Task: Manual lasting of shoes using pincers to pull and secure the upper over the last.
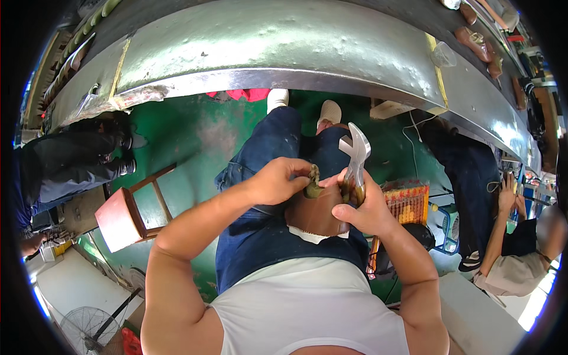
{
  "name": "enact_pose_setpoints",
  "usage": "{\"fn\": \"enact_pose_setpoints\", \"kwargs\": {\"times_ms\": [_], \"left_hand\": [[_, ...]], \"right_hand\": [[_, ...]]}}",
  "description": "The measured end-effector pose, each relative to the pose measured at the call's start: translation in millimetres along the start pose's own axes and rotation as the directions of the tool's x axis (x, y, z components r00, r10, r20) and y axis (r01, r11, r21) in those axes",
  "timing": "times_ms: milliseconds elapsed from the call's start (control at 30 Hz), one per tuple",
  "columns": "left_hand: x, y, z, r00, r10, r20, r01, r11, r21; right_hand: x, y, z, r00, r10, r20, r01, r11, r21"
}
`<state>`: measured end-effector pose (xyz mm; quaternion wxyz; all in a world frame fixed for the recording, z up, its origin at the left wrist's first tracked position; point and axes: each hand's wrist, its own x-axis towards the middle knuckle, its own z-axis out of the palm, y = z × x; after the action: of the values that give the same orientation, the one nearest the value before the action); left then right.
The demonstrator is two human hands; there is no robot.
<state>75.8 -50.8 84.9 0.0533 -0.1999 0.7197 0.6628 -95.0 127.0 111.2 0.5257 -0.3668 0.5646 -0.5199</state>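
Observation:
A brown leather shoe upper lies over my lap, with a whitish lining showing along its near edge. An olive-green piece, perhaps the shoe last, sticks out of its far end. My left hand is closed there, thumb and fingers pinching that piece. In my right hand is a pair of metal lasting pliers, jaws pointing away from me. Some of that hand's fingertips also rest on the leather's edge. Part of the handles is hidden by the palm.
A long metal-sided bench curves across ahead of me, with brown shoes at its right. A reddish stool stands left, a fan lower left. People sit on both sides; a red-and-yellow crate-like item is near my right arm.

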Motion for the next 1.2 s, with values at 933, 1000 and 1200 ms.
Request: {"fn": "enact_pose_setpoints", "kwargs": {"times_ms": [933,1000,1200], "left_hand": [[-18,-28,60,0.993,0.038,0.111,-0.045,0.997,0.064],[-17,-25,62,0.994,0.038,0.101,-0.05,0.991,0.12],[-24,-7,49,0.977,0.213,0.006,-0.191,0.865,0.463]], "right_hand": [[59,19,-55,0.899,0.436,0.039,-0.433,0.899,-0.069],[57,23,-57,0.9,0.431,0.07,-0.425,0.901,-0.085],[34,-12,-50,0.992,0.124,0.002,-0.124,0.991,-0.042]]}}
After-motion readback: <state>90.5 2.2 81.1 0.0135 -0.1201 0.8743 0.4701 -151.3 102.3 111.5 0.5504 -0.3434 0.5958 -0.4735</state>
